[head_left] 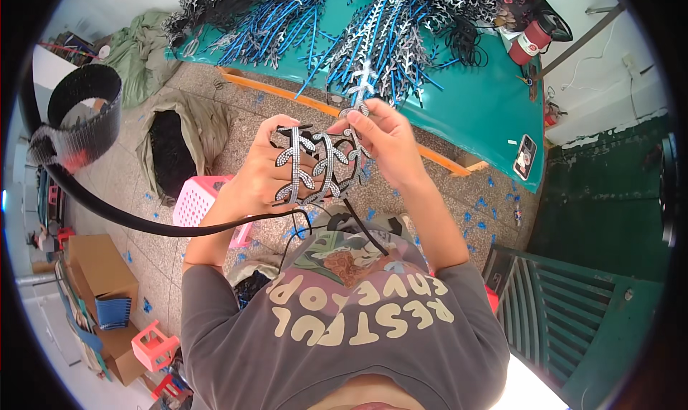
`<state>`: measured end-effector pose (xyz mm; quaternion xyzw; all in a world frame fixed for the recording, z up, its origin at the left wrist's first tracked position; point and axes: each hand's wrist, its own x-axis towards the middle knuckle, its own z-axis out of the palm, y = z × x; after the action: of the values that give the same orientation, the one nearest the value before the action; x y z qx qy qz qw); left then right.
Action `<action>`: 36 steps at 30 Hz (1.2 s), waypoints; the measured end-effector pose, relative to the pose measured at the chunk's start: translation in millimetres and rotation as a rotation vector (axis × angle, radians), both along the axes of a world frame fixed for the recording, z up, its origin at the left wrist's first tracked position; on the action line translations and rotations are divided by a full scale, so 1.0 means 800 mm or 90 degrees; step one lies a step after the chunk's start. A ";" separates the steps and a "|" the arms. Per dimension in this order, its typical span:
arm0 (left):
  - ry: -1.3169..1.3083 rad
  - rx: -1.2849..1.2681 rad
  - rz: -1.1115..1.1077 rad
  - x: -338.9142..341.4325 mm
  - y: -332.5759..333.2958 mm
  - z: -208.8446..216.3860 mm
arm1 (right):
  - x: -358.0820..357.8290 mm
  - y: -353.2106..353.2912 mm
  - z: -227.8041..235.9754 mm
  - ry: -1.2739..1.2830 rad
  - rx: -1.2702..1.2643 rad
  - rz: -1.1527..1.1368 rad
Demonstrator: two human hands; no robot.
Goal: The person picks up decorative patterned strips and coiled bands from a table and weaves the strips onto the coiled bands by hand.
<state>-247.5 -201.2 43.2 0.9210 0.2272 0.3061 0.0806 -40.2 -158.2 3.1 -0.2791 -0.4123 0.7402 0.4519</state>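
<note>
My left hand (pixel 261 168) is closed on several curved black bands set with sparkling rhinestones in a leaf-and-stem shape. These rhinestone leaf straps (pixel 295 163) loop around its fingers, which partly hide behind them. My right hand (pixel 390 139) pinches the upper end of another rhinestone leaf strap (pixel 356 156) between thumb and fingers, beside the left hand's bundle. Just beyond those fingertips, a pale leaf strip (pixel 364 80) reaches back onto the green table. Whether it joins the pinched strap, I cannot tell.
The green-topped table (pixel 473 127) ahead bears a heap of blue, silver and black leaf strips (pixel 387 23), a phone (pixel 525 157) and a red flask (pixel 532 41). A pink stool (pixel 197 202) and an open sack (pixel 175 148) stand left. A black cable (pixel 143 225) curves across the left.
</note>
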 end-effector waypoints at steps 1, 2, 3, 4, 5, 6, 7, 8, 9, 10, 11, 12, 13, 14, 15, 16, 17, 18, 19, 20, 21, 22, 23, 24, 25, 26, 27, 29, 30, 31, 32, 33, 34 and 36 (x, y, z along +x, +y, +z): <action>-0.002 0.023 -0.004 0.001 0.002 0.001 | -0.003 -0.004 0.002 -0.001 0.001 -0.002; -0.004 0.024 -0.007 0.001 0.005 -0.001 | -0.005 -0.010 0.005 0.040 -0.070 0.017; 0.015 0.044 0.004 -0.002 0.008 -0.003 | -0.007 -0.012 0.008 0.082 -0.139 0.040; 0.034 0.063 0.015 -0.004 0.011 -0.004 | -0.007 -0.012 0.005 0.105 -0.133 0.031; 0.032 0.065 0.015 -0.005 0.014 -0.002 | -0.010 -0.010 -0.001 0.104 -0.131 0.030; 0.041 0.032 0.051 -0.004 0.018 0.000 | -0.014 -0.005 -0.009 0.091 -0.040 -0.069; 0.049 -0.002 0.087 -0.004 0.023 0.001 | -0.016 -0.001 -0.014 0.076 0.052 -0.168; 0.107 -0.051 0.084 -0.008 0.032 -0.005 | -0.013 0.002 -0.016 0.031 0.103 -0.212; 0.105 -0.050 0.087 -0.011 0.035 -0.006 | -0.014 0.003 -0.014 0.029 0.105 -0.210; 0.055 -0.143 0.062 -0.013 0.037 -0.006 | -0.015 0.005 -0.011 0.007 0.138 -0.242; 0.004 -0.236 0.036 -0.017 0.040 -0.008 | -0.016 0.006 -0.009 -0.016 0.172 -0.275; -0.084 -0.474 -0.014 -0.034 0.045 -0.032 | -0.018 0.007 -0.011 -0.012 0.184 -0.276; -0.086 -0.472 -0.012 -0.036 0.056 -0.033 | -0.019 0.008 -0.014 -0.013 0.186 -0.274; -0.149 -0.639 -0.137 -0.039 0.067 -0.033 | -0.021 0.009 -0.017 -0.027 0.214 -0.285; -0.210 -0.802 -0.267 -0.039 0.072 -0.031 | -0.022 0.010 -0.018 -0.041 0.240 -0.298; -0.261 -0.846 -0.181 -0.029 0.067 -0.020 | -0.025 0.011 -0.018 -0.035 0.256 -0.310; -0.262 -0.844 -0.179 -0.021 0.065 -0.020 | -0.028 0.010 -0.018 -0.035 0.257 -0.308; -0.240 -0.845 -0.017 -0.013 0.063 -0.020 | -0.028 0.009 -0.019 -0.109 0.308 -0.343; -0.216 -0.836 0.145 -0.004 0.060 -0.020 | -0.030 0.009 -0.021 -0.183 0.358 -0.377; -0.299 -0.817 0.163 0.007 0.054 -0.021 | -0.035 0.016 -0.034 -0.181 0.427 -0.434; -0.300 -0.816 0.163 0.013 0.050 -0.023 | -0.036 0.016 -0.038 -0.180 0.428 -0.433; -0.321 -0.787 0.180 0.017 0.047 -0.027 | -0.036 0.016 -0.041 -0.214 0.466 -0.459; -0.341 -0.758 0.196 0.022 0.043 -0.028 | -0.036 0.016 -0.044 -0.248 0.504 -0.485; -0.384 -0.749 0.226 0.029 0.038 -0.028 | -0.037 0.017 -0.045 -0.252 0.533 -0.503; -0.384 -0.749 0.226 0.031 0.036 -0.029 | -0.032 0.016 -0.042 -0.252 0.533 -0.502; -0.391 -0.670 0.225 0.033 0.035 -0.033 | -0.024 0.014 -0.034 -0.303 0.617 -0.513; -0.397 -0.592 0.225 0.033 0.034 -0.037 | -0.018 0.013 -0.028 -0.354 0.701 -0.523; -0.409 -0.561 0.267 0.031 0.031 -0.044 | -0.014 0.018 -0.025 -0.308 0.733 -0.516; -0.386 -0.515 0.262 0.029 0.030 -0.042 | -0.012 0.011 -0.018 -0.298 0.601 -0.497; -0.360 -0.470 0.253 0.029 0.028 -0.039 | -0.009 0.006 -0.008 -0.289 0.470 -0.480; -0.364 -0.495 0.268 0.030 0.027 -0.039 | -0.004 0.007 0.002 -0.147 0.328 -0.423; -0.362 -0.496 0.268 0.030 0.025 -0.040 | 0.003 0.008 0.010 -0.146 0.326 -0.424; -0.368 -0.482 0.264 0.030 0.025 -0.041 | 0.010 0.010 0.018 -0.096 0.306 -0.354; -0.377 -0.487 0.274 0.033 0.021 -0.037 | 0.017 0.010 0.031 -0.061 0.280 -0.272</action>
<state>-221.1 -184.1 13.8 0.6324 0.4742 0.4579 0.4069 -26.6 -150.1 27.6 -0.2895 -0.5155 0.5074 0.6268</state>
